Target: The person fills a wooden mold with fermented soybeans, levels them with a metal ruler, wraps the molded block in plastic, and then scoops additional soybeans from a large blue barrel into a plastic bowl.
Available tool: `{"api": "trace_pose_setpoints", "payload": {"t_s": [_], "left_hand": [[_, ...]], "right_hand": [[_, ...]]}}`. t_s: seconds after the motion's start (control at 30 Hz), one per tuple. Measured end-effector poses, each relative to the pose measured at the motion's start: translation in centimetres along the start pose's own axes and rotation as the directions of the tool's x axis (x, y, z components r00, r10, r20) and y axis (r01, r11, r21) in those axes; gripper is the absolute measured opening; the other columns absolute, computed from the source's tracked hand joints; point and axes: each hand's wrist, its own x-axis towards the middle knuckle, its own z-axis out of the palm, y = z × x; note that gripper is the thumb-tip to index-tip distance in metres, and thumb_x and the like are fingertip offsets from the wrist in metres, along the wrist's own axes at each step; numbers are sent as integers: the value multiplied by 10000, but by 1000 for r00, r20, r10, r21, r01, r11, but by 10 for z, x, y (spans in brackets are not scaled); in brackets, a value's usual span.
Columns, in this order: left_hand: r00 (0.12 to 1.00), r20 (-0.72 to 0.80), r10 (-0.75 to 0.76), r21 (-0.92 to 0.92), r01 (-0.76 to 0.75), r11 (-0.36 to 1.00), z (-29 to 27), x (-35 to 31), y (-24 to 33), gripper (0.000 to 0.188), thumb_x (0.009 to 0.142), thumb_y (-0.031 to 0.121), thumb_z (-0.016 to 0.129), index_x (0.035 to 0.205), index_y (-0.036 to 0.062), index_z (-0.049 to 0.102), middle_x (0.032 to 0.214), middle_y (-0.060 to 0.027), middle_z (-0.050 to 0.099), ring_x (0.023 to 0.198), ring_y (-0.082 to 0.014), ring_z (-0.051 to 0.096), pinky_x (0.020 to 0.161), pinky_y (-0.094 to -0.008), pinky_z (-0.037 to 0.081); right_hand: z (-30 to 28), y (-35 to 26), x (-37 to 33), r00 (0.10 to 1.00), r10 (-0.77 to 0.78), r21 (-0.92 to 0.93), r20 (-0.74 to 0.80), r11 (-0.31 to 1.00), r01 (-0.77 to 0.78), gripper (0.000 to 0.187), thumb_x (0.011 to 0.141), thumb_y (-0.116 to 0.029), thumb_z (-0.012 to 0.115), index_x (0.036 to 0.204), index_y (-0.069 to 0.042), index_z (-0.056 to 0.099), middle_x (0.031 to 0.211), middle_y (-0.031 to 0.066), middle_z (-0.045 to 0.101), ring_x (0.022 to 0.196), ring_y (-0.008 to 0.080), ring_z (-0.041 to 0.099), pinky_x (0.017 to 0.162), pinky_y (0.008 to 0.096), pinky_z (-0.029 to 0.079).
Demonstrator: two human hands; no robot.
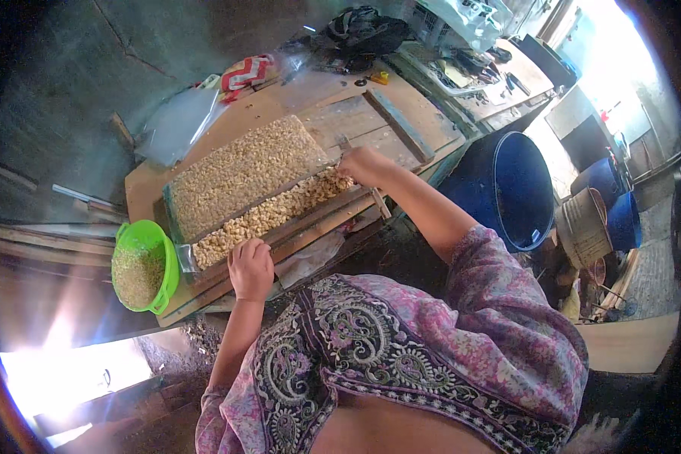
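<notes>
A large flat slab of pale nut-and-grain brittle (pixel 238 172) lies on a wooden board (pixel 340 113). A narrower strip of coarser pieces (pixel 268 216) lies along the slab's near edge, set apart from it by a long thin blade. My right hand (pixel 363 165) is closed on the blade's handle end (pixel 345 145) at the strip's right end. My left hand (pixel 251 268) is curled over a wooden slat (pixel 310 219) that runs along the strip's near side. A metal end (pixel 185 259) sticks out at the strip's left.
A green colander (pixel 145 265) of grain sits at the board's left corner. Clear plastic sheets (pixel 175 121), a red-and-white cloth (pixel 246 72) and a dark bag (pixel 359 34) lie at the back. A blue barrel (pixel 507 189) and buckets (pixel 583 227) stand right. Tools crowd the far bench (pixel 492 72).
</notes>
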Motion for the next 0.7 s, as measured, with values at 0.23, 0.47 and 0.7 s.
{"api": "trace_pose_setpoints", "payload": {"t_s": [0.23, 0.47, 0.7], "left_hand": [[1000, 28, -3, 19, 2, 1000, -2, 0, -1, 114, 670, 76, 605, 778, 96, 574, 902, -35, 548, 904, -255, 512, 787, -380, 423], [1000, 23, 7, 23, -8, 1000, -2, 0, 0, 103, 678, 80, 589, 778, 95, 570, 889, -36, 542, 893, -247, 509, 806, -398, 398], [1000, 2, 28, 60, -28, 998, -2, -3, -7, 106, 670, 80, 597, 771, 95, 569, 884, -33, 539, 883, -238, 513, 796, -385, 407]], "right_hand": [[11, -20, -19, 988, -148, 97, -41, 984, 152, 139, 720, -73, 506, 808, -59, 613, 809, 127, 577, 803, 313, 571, 684, 381, 459], [-57, -65, -24, 948, 70, 285, -312, 958, 23, 166, 774, -178, 519, 851, -62, 609, 884, 155, 599, 848, 322, 577, 703, 401, 461], [-24, -73, -36, 867, 435, 506, -244, 819, -268, 219, 777, -164, 513, 960, -86, 605, 1030, 160, 575, 922, 325, 565, 797, 389, 451]]}}
